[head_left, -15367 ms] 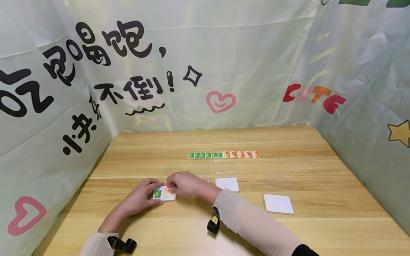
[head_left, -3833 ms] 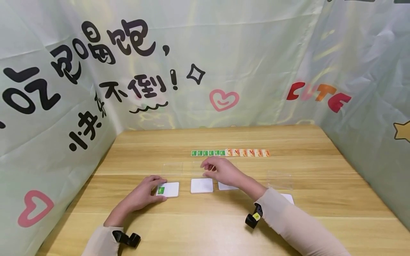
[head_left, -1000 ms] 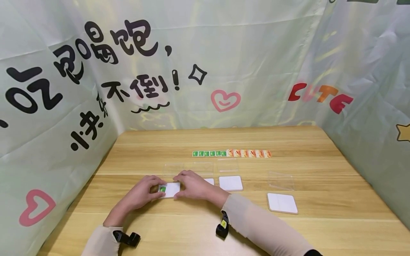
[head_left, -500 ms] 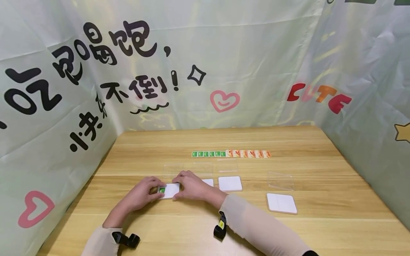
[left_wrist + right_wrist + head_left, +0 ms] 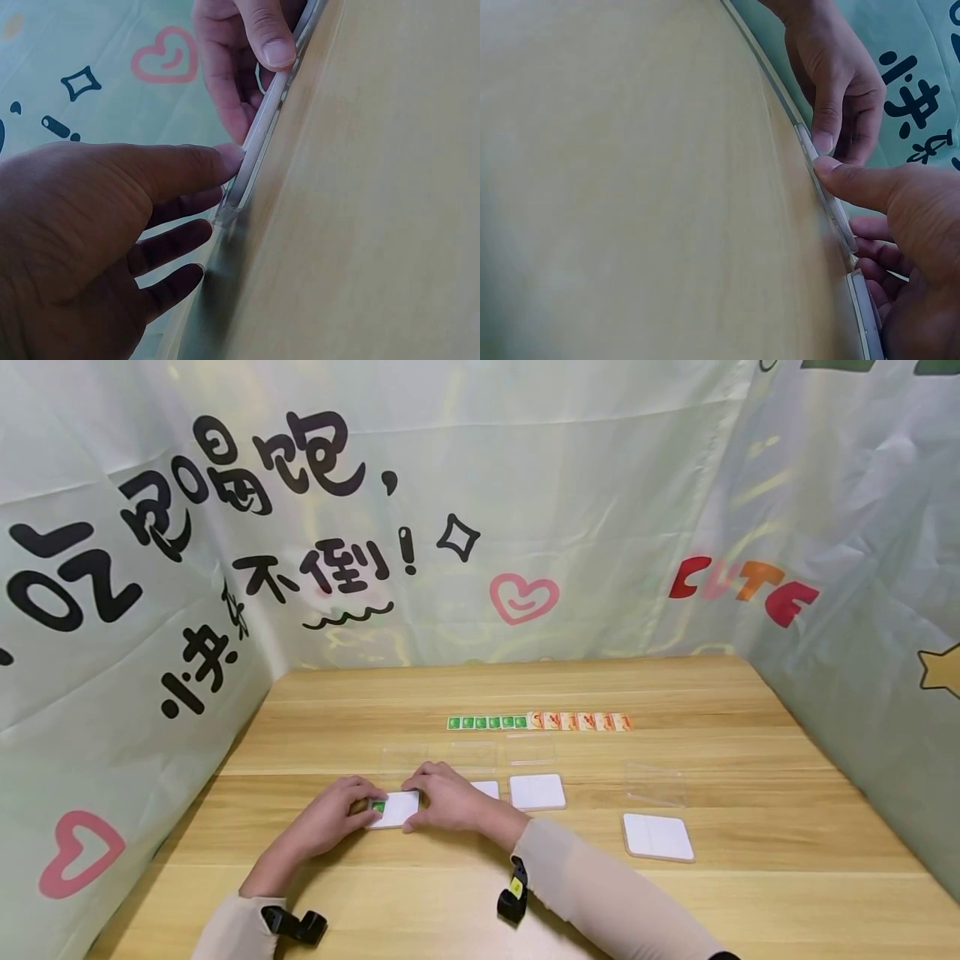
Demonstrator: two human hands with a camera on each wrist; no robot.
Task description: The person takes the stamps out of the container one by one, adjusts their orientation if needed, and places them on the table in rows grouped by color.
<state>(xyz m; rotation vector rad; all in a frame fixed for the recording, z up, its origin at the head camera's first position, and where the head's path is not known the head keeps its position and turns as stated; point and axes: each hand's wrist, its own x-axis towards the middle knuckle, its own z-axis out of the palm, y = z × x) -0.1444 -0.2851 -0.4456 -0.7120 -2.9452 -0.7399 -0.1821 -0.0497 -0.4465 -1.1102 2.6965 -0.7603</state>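
A flat white rectangular block [image 5: 401, 808] lies on the table at front left, with a small green picture tile [image 5: 378, 807] at its left end. In the left wrist view a clear plastic edge [image 5: 226, 216] shows at the end of this block. My left hand [image 5: 333, 814] grips the left end between thumb and fingers. At the other end my right hand [image 5: 448, 797] holds it, thumb on the near side and fingers on the far side. A second white block [image 5: 486, 789] is partly hidden behind my right hand.
Two more white blocks, a middle one [image 5: 537, 792] and a right one [image 5: 658, 837], lie on the table. Clear plastic covers [image 5: 654, 785] lie behind the blocks. Farther back runs a row of green tiles [image 5: 487, 722] and orange tiles [image 5: 579, 722]. Printed cloth [image 5: 600, 527] surrounds the table.
The orange tile on the left block 15.4 s ago is gone; the back row has one more orange tile. My right hand has come left from the covers to the block. Over the last second, hands barely move.
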